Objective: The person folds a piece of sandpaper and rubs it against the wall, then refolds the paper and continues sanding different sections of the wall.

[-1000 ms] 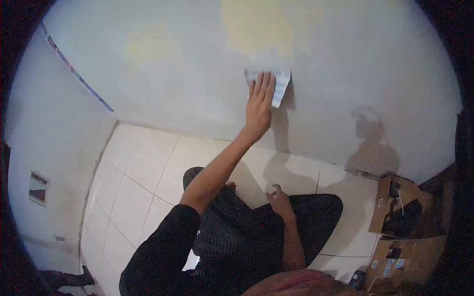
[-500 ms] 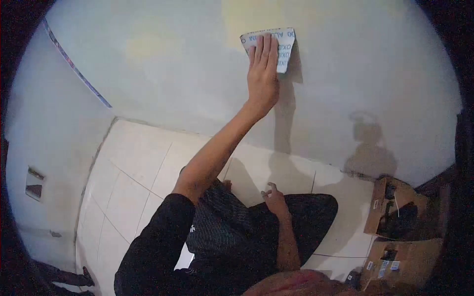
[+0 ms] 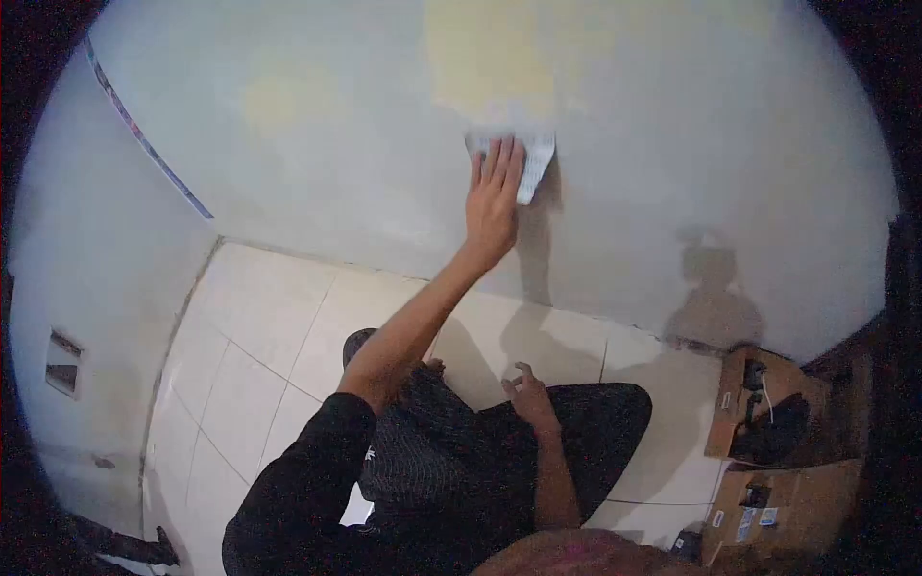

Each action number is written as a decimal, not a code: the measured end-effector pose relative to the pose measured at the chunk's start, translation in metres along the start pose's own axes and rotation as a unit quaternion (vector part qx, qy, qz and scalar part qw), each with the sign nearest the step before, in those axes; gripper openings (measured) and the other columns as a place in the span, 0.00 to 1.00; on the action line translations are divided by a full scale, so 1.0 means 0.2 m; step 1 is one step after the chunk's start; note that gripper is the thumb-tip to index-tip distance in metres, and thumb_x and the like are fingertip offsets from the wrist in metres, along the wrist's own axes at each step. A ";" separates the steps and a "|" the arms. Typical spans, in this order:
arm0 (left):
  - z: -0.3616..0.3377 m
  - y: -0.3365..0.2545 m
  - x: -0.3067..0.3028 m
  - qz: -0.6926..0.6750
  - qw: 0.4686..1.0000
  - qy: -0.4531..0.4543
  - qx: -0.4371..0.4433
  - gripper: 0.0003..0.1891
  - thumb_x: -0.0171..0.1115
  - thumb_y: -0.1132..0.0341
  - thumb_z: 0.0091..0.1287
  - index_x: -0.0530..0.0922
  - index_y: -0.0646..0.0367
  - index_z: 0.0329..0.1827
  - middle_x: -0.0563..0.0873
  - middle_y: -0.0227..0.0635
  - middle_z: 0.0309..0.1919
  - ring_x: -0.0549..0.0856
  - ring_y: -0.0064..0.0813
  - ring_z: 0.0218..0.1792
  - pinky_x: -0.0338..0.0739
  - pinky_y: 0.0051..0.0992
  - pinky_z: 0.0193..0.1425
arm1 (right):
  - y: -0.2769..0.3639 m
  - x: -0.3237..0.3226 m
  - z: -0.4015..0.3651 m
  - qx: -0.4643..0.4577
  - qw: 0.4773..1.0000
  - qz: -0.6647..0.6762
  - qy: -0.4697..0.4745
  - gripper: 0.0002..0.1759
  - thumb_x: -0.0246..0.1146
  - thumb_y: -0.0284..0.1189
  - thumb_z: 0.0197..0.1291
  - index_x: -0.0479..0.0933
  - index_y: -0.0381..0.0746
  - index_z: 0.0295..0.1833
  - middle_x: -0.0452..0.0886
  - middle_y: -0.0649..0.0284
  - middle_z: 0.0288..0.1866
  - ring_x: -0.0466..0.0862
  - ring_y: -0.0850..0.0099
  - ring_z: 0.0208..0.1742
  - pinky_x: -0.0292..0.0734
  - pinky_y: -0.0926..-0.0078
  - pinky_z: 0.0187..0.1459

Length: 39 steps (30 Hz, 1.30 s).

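A sheet of sandpaper [image 3: 538, 158], its printed white backing facing me, is pressed against the pale wall [image 3: 634, 144]. On it lies my left hand [image 3: 493, 206], fingers stretched upward and holding the sheet to the surface. The sheet's right corner curls away from the wall. Just above, a yellow patch [image 3: 490, 58] shows through the pale coating. My right hand [image 3: 530, 396] hovers by or rests on my dark-clothed thigh [image 3: 605, 422], fingers apart and loosely bent, with nothing in it.
White floor tiles [image 3: 259, 317] meet the wall below my left arm. Cardboard boxes [image 3: 725, 408] with dark items and a white cable stand at the right. A small recessed opening [image 3: 64, 363] is in the left wall. A patterned strip [image 3: 144, 134] runs along the upper-left corner.
My left hand has slid down the wall with the sandpaper, slightly leftward, and more of the yellow patch shows above it. My right hand stays in about the same place.
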<state>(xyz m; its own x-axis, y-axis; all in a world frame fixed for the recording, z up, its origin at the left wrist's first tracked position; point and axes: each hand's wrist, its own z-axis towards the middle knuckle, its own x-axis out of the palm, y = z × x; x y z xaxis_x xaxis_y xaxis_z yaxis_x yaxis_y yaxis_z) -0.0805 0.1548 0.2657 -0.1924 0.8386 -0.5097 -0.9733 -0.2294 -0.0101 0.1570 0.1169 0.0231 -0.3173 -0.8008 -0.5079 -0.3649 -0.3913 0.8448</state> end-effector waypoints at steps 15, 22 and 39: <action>-0.31 -0.07 0.01 -0.012 0.997 0.057 -0.048 0.35 0.44 0.85 0.57 0.58 0.66 0.74 0.61 0.49 0.74 0.58 0.46 0.75 0.48 0.50 0.77 | -0.03 0.03 0.01 0.031 0.999 0.040 0.019 0.33 0.62 0.42 0.63 0.62 0.38 0.68 0.81 0.43 0.47 0.80 0.45 0.52 0.73 0.51 0.56; -0.11 -0.06 0.03 -0.004 0.999 -0.030 -0.025 0.35 0.47 0.84 0.55 0.60 0.70 0.71 0.62 0.55 0.72 0.59 0.52 0.74 0.48 0.53 0.76 | -0.08 0.04 0.01 -0.020 1.000 -0.007 -0.004 0.31 0.60 0.40 0.66 0.62 0.35 0.67 0.83 0.46 0.46 0.84 0.52 0.45 0.76 0.57 0.52; -0.85 -0.14 -0.06 -0.216 0.888 0.331 -0.237 0.32 0.50 0.78 0.64 0.57 0.60 0.74 0.67 0.49 0.70 0.71 0.48 0.67 0.64 0.47 0.70 | 0.00 -0.01 0.01 0.016 0.994 0.072 -0.079 0.30 0.60 0.38 0.66 0.60 0.35 0.68 0.80 0.44 0.48 0.83 0.55 0.46 0.77 0.60 0.50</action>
<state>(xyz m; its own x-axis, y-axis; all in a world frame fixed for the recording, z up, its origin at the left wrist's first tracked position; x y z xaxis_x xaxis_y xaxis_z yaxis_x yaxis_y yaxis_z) -0.0301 0.0664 0.1259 0.4535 0.4609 -0.7628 -0.7467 -0.2708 -0.6075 0.1555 0.1182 0.0240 -0.5003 -0.7659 -0.4039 -0.3322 -0.2611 0.9064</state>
